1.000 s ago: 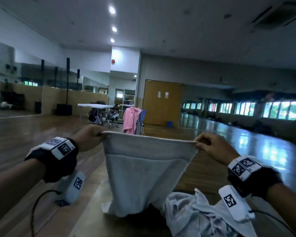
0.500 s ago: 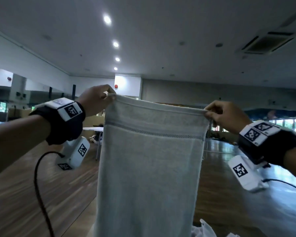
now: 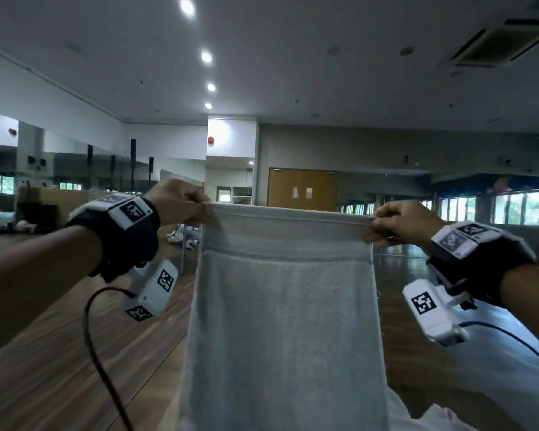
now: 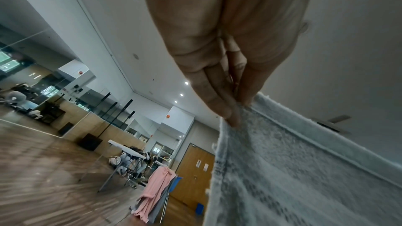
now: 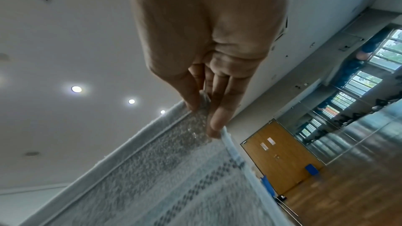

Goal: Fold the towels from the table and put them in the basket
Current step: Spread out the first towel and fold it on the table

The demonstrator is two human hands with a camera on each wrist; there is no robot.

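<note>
The person holds a pale grey towel point(image 3: 280, 321) up in front of them, stretched flat between both hands so it hangs straight down like a curtain. The left hand point(image 3: 181, 202) pinches the top left corner, fingers curled over the hem, and the right hand point(image 3: 399, 223) pinches the top right corner the same way. From the left wrist view the fingertips point(image 4: 230, 114) press together on the terry edge; from the right wrist view the thumb and fingers point(image 5: 215, 119) clamp a small bunch of the corner. A woven band point(image 3: 287, 256) runs across the towel just below the top hem. Both wrists wear black straps carrying white marker blocks, with a dark cable point(image 3: 97, 346) trailing from the left one. Low at the right, behind the towel, a bit of white cloth point(image 3: 433, 418) shows. Beyond lies a wooden floor point(image 3: 44, 368), a wooden double door point(image 3: 302, 189), and a pink garment point(image 4: 156, 190) hanging on a rack.
</note>
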